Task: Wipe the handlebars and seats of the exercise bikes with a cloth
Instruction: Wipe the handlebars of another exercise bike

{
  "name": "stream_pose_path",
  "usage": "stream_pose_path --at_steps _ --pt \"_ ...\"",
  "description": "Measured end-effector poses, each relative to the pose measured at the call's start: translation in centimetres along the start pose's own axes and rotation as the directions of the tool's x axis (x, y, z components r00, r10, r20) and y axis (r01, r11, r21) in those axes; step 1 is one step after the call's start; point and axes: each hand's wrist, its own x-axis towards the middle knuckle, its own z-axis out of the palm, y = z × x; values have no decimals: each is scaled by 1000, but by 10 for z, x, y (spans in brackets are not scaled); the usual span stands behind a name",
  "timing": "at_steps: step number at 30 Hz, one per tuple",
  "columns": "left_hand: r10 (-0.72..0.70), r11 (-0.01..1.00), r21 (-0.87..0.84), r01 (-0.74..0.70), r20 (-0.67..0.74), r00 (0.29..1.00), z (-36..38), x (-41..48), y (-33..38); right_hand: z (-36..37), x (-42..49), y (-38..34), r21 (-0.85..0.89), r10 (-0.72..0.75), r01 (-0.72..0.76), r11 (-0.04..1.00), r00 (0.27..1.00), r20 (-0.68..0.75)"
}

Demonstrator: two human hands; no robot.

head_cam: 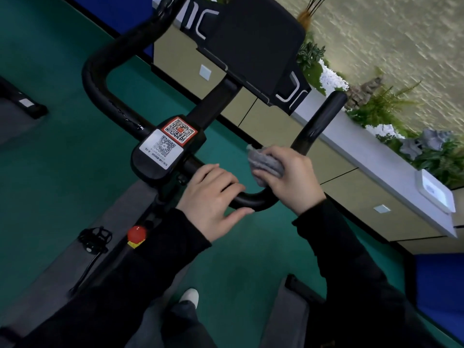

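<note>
A black exercise-bike handlebar (100, 71) loops across the view, with a QR-code label block (168, 146) at its middle and a dark console screen (253, 46) above. My left hand (213, 197) lies over the bar just right of the label block, fingers curled over it and thumb beneath. My right hand (291, 179) grips a grey cloth (266, 164) wrapped round the handlebar's right bend, below the upright right horn (321, 116). The seat is out of view.
A red knob (136, 233) and a pedal (94, 238) sit below the bar. Green floor (50, 172) lies underneath. A beige counter with a white top (376, 156) carries plants (381, 106) on the right. Another machine's base (22, 101) is at left.
</note>
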Motion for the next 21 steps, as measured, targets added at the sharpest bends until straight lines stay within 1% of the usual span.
stream_pose_path --at_steps 2,3,5,7,8,10,11,14,17,19,21 --pt "-28 999 -44 27 -17 999 2 0 -2 3 8 -2 -2 -19 19 1000 981 194" --pt "-37 997 -65 36 -21 999 2 1 -3 4 10 -3 -7 -29 32 999 967 254" --pt "-50 995 -91 48 -22 999 2 2 -4 1 14 1 -40 -67 83 996 949 307" --pt "-56 994 -98 54 -19 998 3 2 -3 -6 16 6 -85 -115 147 985 946 303" --pt "-56 993 -101 54 -19 998 3 2 -4 -9 17 9 -111 -125 161 981 952 278" --pt "-54 993 -110 51 -26 998 3 1 -4 -11 19 12 -143 -123 154 978 970 209" --pt "-54 992 -114 50 -30 998 3 1 -4 -8 18 10 -140 -127 156 978 972 197" --pt "-59 992 -116 55 -29 998 3 2 -2 6 12 1 -77 -176 205 976 942 286" --pt "-69 990 -122 67 -17 997 4 2 -3 4 18 5 -106 -183 231 967 924 336" --pt "-72 990 -126 71 -7 997 4 2 -4 -3 24 11 -144 -153 203 968 942 300" --pt "-68 990 -121 66 -9 998 4 1 -4 -5 22 13 -133 -143 176 975 964 226"
